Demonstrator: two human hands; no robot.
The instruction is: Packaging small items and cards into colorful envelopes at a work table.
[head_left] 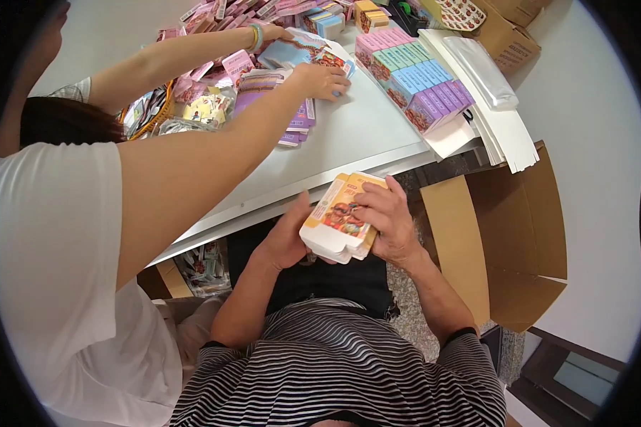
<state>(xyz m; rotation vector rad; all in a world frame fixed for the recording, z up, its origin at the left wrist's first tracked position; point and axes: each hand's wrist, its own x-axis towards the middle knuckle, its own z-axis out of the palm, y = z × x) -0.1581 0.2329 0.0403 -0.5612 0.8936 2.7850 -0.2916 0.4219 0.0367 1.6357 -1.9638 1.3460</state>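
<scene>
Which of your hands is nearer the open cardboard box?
Right. The right hand is left of the cardboard box, at the right side of the orange cartons; the left hand is farther left, at their opposite side.

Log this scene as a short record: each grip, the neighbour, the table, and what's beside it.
Left grip: at the left edge of the yellow-and-white carton stack
Right grip: fingers across the stack's upper face
Co-worker: at left, both arms over the white table
Table's right side: pink, green, blue and purple boxes
Beside table, right: open cardboard box
</scene>
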